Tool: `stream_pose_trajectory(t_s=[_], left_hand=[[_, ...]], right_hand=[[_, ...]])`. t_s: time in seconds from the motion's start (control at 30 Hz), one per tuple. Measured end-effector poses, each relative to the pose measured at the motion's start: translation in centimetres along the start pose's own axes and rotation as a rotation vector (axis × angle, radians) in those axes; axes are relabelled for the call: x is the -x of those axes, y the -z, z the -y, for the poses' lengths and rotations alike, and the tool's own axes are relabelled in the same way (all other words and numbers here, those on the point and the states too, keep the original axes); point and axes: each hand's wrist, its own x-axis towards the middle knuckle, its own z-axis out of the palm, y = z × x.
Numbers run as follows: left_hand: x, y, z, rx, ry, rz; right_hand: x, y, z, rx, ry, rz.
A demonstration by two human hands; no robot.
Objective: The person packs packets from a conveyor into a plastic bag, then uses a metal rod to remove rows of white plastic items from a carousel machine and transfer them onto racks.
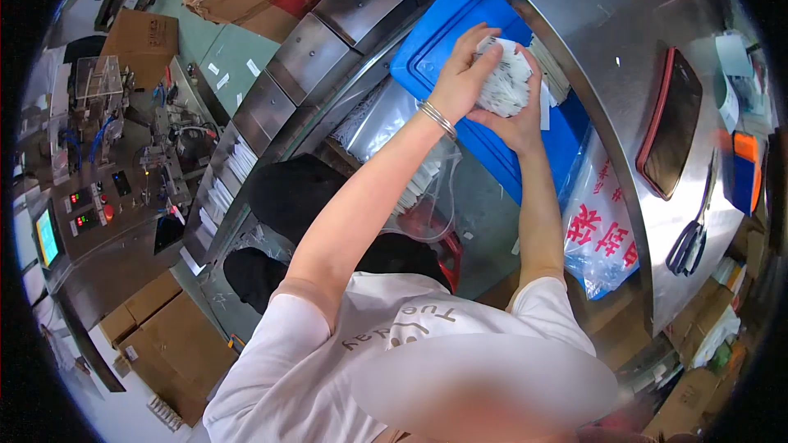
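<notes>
My left hand (461, 75), with bracelets at the wrist, is closed around one side of a bundle of small white slips (505, 86). On the other side my right hand (525, 121) grips the same bundle, so it is held between both hands. The slips look like thin paper or card pieces with dark marks; their exact kind is too small to tell. Beneath the hands is a blue plastic bin (419, 47). More stacked pale slips (548, 61) lie in it, partly under the metal table's edge.
A steel table (574, 8) on the right bears a phone in a red case (671, 123), scissors (694, 238) and an orange-and-blue object (744, 171). A clear bag with red lettering (603, 230) hangs below its edge. Metal trays (308, 57), cardboard boxes (176, 344) and machinery (123, 164) stand left.
</notes>
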Motion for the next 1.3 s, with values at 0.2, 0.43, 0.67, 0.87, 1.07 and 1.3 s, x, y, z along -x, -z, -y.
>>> stream_pose_trajectory(t_s=[0.2,0.43,0.67,0.87,1.07,1.3], left_hand=[[0.0,0.5,-1.7,0.274,0.255,0.217],[-0.3,0.4,-1.2,0.134,0.007,0.184],[0.2,-0.4,-2.6,0.345,0.201,0.058],[-0.6,0.0,-3.2,0.293,0.216,0.183],[-1.0,-0.2,-3.5,0.324,0.362,0.208],[1.7,3.1,-1.0,0.055,0.101,0.026]], right_hand=[[0.1,0.0,-0.2,0.052,0.007,-0.004],[0.3,-0.1,0.1,0.073,0.027,0.038],[0.6,-0.4,-0.1,0.229,0.020,-0.017],[-0.1,0.1,0.8,0.264,0.068,0.064],[0.4,0.1,-0.3,0.244,-0.047,-0.029],[0.0,1.8,0.7,0.043,-0.213,-0.261]])
